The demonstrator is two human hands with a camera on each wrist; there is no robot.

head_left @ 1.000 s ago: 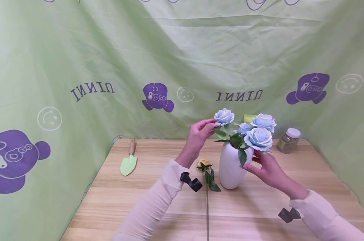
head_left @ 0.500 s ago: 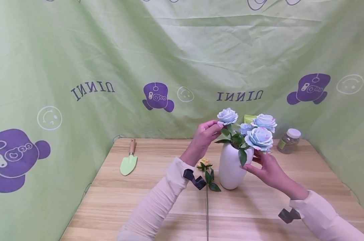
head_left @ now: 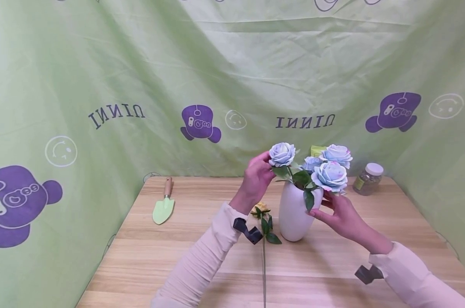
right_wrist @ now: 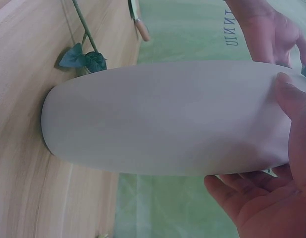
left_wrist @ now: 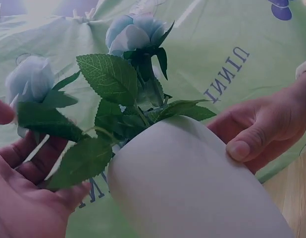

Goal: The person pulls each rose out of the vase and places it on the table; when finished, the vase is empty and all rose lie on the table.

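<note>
I have the right hand (head_left: pixel 342 216) clamped on the upper part of the white vase (head_left: pixel 297 216) on the counter (head_left: pixel 140 261), and the left hand (head_left: pixel 256 179) loosely spread beside its leftmost blue rose (head_left: pixel 282 154).

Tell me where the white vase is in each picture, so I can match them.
Head: the white vase stands right of centre.
Left wrist: the white vase fills the bottom centre, slanted.
Right wrist: the white vase appears sideways across the middle.
Shared landmark: the right hand, holding it near the top.
</note>
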